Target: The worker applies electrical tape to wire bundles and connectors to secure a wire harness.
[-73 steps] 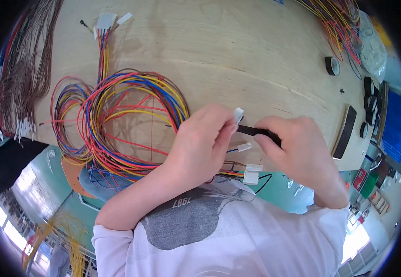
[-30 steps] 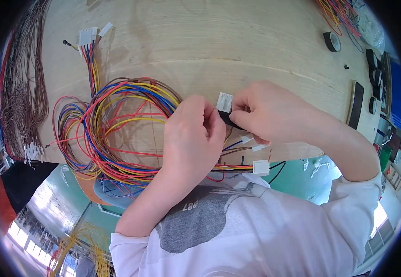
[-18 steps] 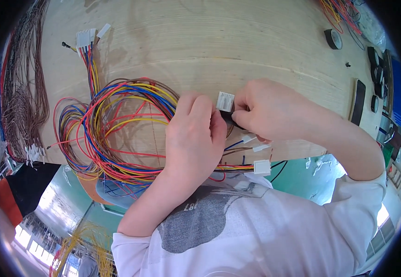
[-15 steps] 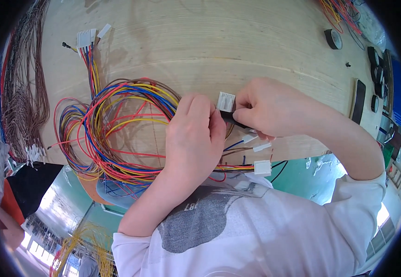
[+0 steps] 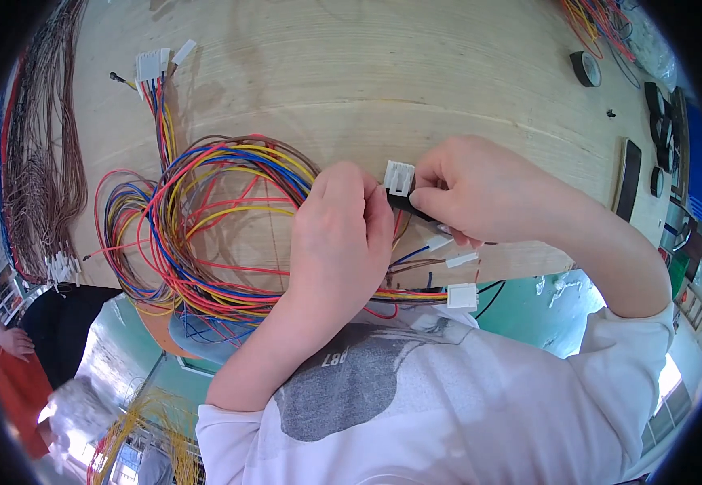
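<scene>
A looped wire harness (image 5: 169, 242) of red, blue, yellow and brown wires lies on the wooden table. My left hand (image 5: 339, 222) is closed on the wire bundle at the right side of the loop. Between my hands runs a strip of black tape (image 5: 420, 212), its end pinched in the fingers of my right hand (image 5: 468, 187). Just beyond the tape, a white connector (image 5: 399, 178) sticks up beside my right fingertips. My fingers hide where the tape meets the wires. Below my right hand, a white plug (image 5: 461, 296) ends another branch of wires.
At the upper left lie more white connectors (image 5: 153, 65). Brown wires (image 5: 48, 153) hang along the left edge. A black tape roll (image 5: 586, 69) and a dark flat rectangular object (image 5: 628, 179) are on the right. Another person's hand (image 5: 17, 343) shows at lower left.
The white connector by my right fingers has turned a little, showing another face. My hands have barely shifted. At lower left, the other person has moved.
</scene>
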{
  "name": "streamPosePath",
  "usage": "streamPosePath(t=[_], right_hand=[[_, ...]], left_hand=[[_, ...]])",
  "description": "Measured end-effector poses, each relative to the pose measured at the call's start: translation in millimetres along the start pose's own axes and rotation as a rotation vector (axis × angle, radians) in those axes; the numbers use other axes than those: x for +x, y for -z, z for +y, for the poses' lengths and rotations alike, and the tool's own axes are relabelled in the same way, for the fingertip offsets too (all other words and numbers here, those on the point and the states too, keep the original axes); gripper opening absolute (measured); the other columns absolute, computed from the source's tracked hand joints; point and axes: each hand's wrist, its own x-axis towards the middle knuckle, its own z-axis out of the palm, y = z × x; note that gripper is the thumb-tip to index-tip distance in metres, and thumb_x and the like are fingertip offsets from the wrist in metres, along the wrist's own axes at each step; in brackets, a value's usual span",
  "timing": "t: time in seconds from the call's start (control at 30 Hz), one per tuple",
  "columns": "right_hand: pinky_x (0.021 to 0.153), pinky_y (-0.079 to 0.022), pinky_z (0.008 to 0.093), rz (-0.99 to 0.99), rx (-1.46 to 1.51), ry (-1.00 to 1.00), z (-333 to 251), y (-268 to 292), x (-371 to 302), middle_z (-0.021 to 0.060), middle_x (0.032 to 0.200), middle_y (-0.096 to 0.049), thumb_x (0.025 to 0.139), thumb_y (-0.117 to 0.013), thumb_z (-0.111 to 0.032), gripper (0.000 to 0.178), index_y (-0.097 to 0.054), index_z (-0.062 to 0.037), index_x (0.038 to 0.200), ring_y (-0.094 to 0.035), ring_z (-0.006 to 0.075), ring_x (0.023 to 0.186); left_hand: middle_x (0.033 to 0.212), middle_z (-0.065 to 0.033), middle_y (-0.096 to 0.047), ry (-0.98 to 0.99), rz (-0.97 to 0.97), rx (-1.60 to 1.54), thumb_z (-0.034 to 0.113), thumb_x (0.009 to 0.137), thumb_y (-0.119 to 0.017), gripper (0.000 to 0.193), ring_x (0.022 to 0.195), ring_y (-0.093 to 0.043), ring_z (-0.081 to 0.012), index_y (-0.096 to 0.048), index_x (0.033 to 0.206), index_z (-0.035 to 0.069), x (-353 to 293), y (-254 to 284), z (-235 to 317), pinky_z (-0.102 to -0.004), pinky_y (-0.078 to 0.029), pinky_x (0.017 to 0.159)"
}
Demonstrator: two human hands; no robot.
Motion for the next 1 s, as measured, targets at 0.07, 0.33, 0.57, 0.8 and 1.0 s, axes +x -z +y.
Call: streamPosePath(t=[0.07,0.33,0.57,0.8,1.0], right_hand=[[0.042,-0.042,0.0266,-0.001,0.007,-0.014,-1,0,0,0.0059,0.049,-0.051,0.079,-0.045,-0.013,0.021,-0.053,0.0031,0.067,-0.052,0.0128,0.043],[0.042,-0.043,0.0270,0.008,0.005,-0.007,1,1,2,0.0054,0.048,-0.051,0.081,-0.044,-0.012,0.023,-0.051,0.0028,0.065,-0.051,0.0125,0.042],[0.040,-0.040,0.0273,0.023,0.012,-0.047,-1,-1,0,0.0049,0.048,-0.051,0.082,-0.045,-0.012,0.022,-0.051,0.0022,0.066,-0.050,0.0126,0.041],[0.045,-0.039,0.0264,0.278,-0.011,0.233,3,-4,-27,0.0040,0.054,-0.053,0.082,-0.049,-0.012,0.016,-0.055,0.0005,0.075,-0.049,0.0109,0.047],[0.046,-0.034,0.0309,0.346,-0.171,0.248,-23,-3,-57,0.0108,0.053,-0.048,0.077,-0.054,-0.010,0.009,-0.056,-0.0004,0.076,-0.048,0.0185,0.047]], left_hand=[[0.068,-0.0150,-0.047,0.049,-0.011,0.000,-0.002,0.072,-0.053,0.011,0.064,-0.050,-0.0333,-0.042,0.074,0.000,0,-1,1,-0.0401,-0.041,0.053],[0.068,-0.0153,-0.047,0.031,0.015,0.049,-0.002,0.073,-0.053,0.012,0.064,-0.050,-0.0336,-0.042,0.075,0.000,2,-2,3,-0.0403,-0.041,0.053],[0.068,-0.0164,-0.047,-0.129,0.103,0.034,-0.004,0.071,-0.052,0.011,0.065,-0.050,-0.0358,-0.043,0.076,0.000,0,-8,0,-0.0414,-0.041,0.052],[0.081,-0.0060,-0.056,0.209,-0.013,-0.644,0.000,0.082,-0.051,0.005,0.063,-0.048,-0.0019,-0.046,0.082,-0.001,-6,5,-1,-0.0167,-0.038,0.053],[0.085,-0.0084,-0.057,0.233,0.035,-1.002,-0.002,0.083,-0.048,0.004,0.068,-0.051,-0.0052,-0.046,0.087,-0.002,-13,24,21,-0.0182,-0.044,0.060]])
